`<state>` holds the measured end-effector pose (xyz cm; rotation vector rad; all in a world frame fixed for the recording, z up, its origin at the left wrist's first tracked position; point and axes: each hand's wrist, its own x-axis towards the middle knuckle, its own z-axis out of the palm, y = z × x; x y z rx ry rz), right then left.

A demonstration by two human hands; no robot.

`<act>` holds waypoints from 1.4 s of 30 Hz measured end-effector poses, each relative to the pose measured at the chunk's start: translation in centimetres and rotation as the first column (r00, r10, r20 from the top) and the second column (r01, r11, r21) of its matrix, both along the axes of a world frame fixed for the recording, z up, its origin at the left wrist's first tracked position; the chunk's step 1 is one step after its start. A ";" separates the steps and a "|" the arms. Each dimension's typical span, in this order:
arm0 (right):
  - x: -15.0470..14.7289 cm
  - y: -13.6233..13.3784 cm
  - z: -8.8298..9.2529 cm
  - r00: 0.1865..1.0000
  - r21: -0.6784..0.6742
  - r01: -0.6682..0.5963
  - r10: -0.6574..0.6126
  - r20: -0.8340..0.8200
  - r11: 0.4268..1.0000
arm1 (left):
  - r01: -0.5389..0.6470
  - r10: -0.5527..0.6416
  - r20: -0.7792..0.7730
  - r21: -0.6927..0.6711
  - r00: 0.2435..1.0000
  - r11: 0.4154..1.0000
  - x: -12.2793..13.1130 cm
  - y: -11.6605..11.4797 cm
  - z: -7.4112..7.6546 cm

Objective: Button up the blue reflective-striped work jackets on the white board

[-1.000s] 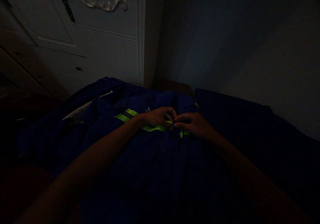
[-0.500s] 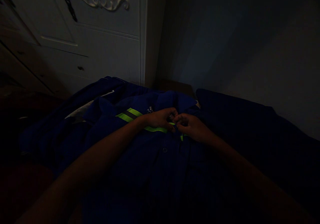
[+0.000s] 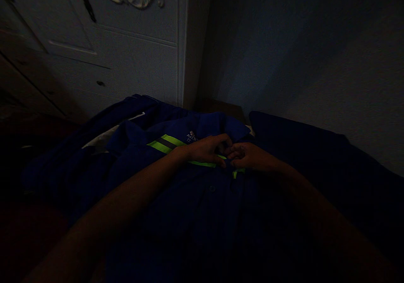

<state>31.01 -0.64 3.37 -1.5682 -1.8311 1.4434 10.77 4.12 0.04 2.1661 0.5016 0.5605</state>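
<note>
A blue work shirt (image 3: 176,190) lies spread out in front of me in dim light. Across its chest runs a yellow-green reflective stripe (image 3: 166,143), with small white lettering (image 3: 192,136) above it. My left hand (image 3: 210,148) is closed on the shirt's front edge at the stripe. Right beside it, my right hand (image 3: 248,154) pinches the same front edge, fingertips almost meeting the left ones. Whether a button is between the fingers is hidden. Lower on the front a small round button (image 3: 212,189) shows faintly.
Behind the shirt stands a white cabinet (image 3: 142,64) with carved trim and a dark handle (image 3: 86,1). A pale wall (image 3: 315,64) rises on the right. Dark blue fabric (image 3: 299,148) lies on the right, and more dark cloth is at the left.
Both hands and the shirt front have shifted slightly to the right in view. The fingers stay at the front edge, and more of the lettering shows.
</note>
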 end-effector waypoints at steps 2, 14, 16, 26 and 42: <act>0.0 0.0 0.0 0.999 0.000 -0.035 0.035 0.000 0.999 | 0.005 -0.004 0.029 -0.037 1.000 0.999 0.1 0.0 -0.2; -0.1 -0.3 -0.3 1.000 0.041 0.026 -0.026 -0.010 0.999 | -0.065 0.062 -0.026 -0.127 0.998 0.990 0.0 -0.4 0.8; -0.1 -0.3 -0.2 0.999 0.014 0.023 -0.023 -0.022 1.000 | -0.084 0.079 -0.040 -0.152 0.996 0.985 0.1 -0.4 0.8; 0.0 0.1 -0.1 0.997 -0.016 0.070 -0.070 -0.017 0.997 | 0.046 -0.034 0.053 -0.240 0.998 0.970 0.2 -0.2 -0.2; 0.3 -0.9 0.1 0.916 0.787 0.401 -0.223 -0.334 0.469 | -0.334 0.326 0.085 0.379 0.941 0.863 -0.6 1.1 0.5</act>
